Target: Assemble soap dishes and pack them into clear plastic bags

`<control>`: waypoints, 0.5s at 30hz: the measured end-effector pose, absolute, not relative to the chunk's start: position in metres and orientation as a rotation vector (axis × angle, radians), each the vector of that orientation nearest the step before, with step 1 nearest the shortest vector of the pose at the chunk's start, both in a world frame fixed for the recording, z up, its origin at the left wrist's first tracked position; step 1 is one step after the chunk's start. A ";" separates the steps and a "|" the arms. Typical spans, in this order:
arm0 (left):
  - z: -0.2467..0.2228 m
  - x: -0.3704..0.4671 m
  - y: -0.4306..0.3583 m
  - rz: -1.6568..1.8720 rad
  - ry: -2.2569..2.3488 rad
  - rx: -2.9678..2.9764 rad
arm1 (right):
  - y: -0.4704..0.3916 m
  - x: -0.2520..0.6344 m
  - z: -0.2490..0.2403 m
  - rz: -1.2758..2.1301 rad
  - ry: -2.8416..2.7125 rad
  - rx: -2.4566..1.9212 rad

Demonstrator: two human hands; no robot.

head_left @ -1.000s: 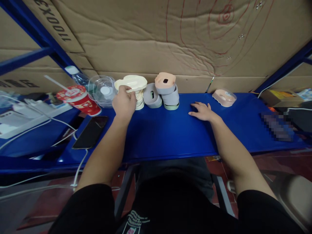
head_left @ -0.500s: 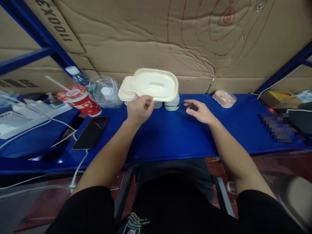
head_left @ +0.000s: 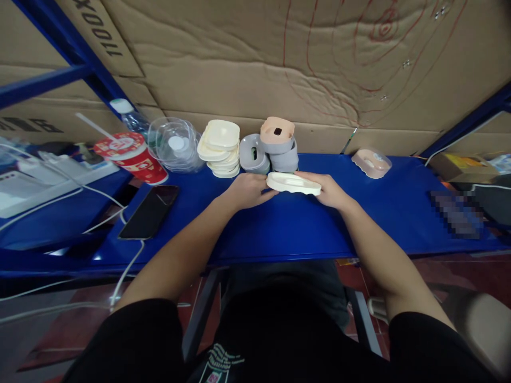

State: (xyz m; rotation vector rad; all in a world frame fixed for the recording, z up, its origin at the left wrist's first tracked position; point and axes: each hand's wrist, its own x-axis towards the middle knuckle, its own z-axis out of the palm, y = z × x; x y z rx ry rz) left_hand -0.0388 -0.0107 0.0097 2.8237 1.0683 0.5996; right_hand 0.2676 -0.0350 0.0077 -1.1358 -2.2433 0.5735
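Observation:
A cream plastic piece with a wavy lower edge is held tilted over the blue table. My left hand grips its left end, and my right hand grips its right end. Behind my left hand stands a stack of cream pieces. Beside that stack are grey pieces, and a further stack has a peach piece on top of grey ones. Another peach piece, with a clear part on it, lies to the right.
At the left are a red cup with a straw, a bottle, clear round containers, a phone and a white power strip with cables. A box sits at the right. Cardboard rises behind the table.
The cream piece has come down and to the right, tilting to show its edge. My right hand has closed on its right end. The stacks behind are now uncovered.

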 end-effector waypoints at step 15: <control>0.000 -0.036 -0.004 0.420 1.140 2.687 | -0.029 0.270 0.000 -0.017 -2.577 -1.396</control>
